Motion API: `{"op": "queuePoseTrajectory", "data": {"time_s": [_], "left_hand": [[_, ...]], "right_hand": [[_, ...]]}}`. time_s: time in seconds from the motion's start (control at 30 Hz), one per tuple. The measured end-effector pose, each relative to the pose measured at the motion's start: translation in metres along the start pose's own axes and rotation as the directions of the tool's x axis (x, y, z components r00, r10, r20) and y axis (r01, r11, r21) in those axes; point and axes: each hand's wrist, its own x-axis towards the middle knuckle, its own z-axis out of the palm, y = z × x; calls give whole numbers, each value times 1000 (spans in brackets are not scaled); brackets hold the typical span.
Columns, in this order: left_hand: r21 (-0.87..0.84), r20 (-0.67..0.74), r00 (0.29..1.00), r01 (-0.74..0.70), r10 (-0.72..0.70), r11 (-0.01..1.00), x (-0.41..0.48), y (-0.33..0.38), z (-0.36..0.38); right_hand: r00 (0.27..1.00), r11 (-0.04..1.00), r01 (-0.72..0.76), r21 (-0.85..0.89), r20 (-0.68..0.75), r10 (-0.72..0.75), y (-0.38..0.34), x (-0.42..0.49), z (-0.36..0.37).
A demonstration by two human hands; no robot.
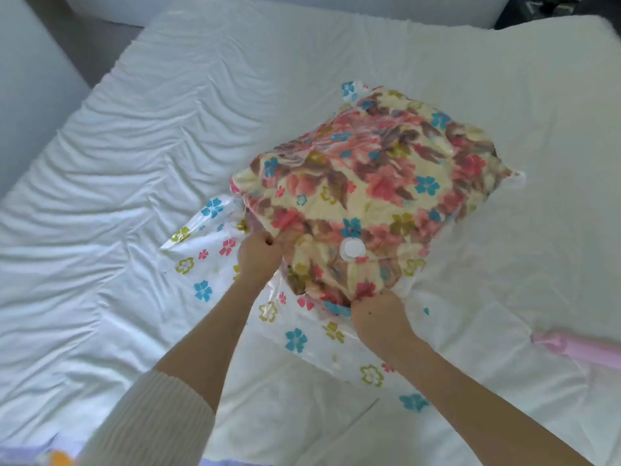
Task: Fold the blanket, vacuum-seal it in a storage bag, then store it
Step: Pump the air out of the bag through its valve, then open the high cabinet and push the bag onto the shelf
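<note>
**Bagged blanket being gripped at near edge; seal unconfirmed**

The folded blanket (369,173) is lying inside the storage bag (215,264) at mid-bed (168,146). The left hand (260,255) and right hand (378,317) are each clenching bunched film at the bundle's near edge, with the valve (352,249) sitting between them. Risk: hard tugging could tear the film or leave fabric crowding the mouth. The bag's flat end is trailing toward the person. Open sheet is lying left and beyond, and a pink object (578,348) is occupying the right edge.
</note>
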Motion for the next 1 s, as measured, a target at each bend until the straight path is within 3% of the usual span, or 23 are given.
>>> {"op": "queuePoseTrajectory", "data": {"time_s": [0.23, 0.43, 0.5, 0.6, 0.67, 0.8, 1.0], "left_hand": [[178, -72, 997, 6, 7, 984, 12, -76, -136], [218, -100, 995, -4, 27, 976, 42, -142, -262], [201, -89, 996, -1, 20, 980, 47, -162, -299], [202, -53, 999, 6, 5, 979, 54, -200, -342], [198, -66, 998, -1, 14, 980, 55, -227, -370], [136, -159, 987, -16, 38, 991, 51, -260, -435], [21, -329, 943, 52, -42, 998, 41, -275, -546]], "right_hand": [[990, 975, 135, 176, 12, -139, -166, 50, -44], [993, 958, 118, 260, -1, -122, -323, 120, -77], [991, 967, 107, 231, 49, -121, -371, 144, -94], [962, 981, 22, 192, 263, -73, -432, 183, -102], [933, 963, -3, 270, 347, -94, -461, 200, -107], [870, 974, 110, 196, 455, -190, -486, 230, -118], [922, 949, 160, 271, 301, -242, -520, 304, -188]]}}
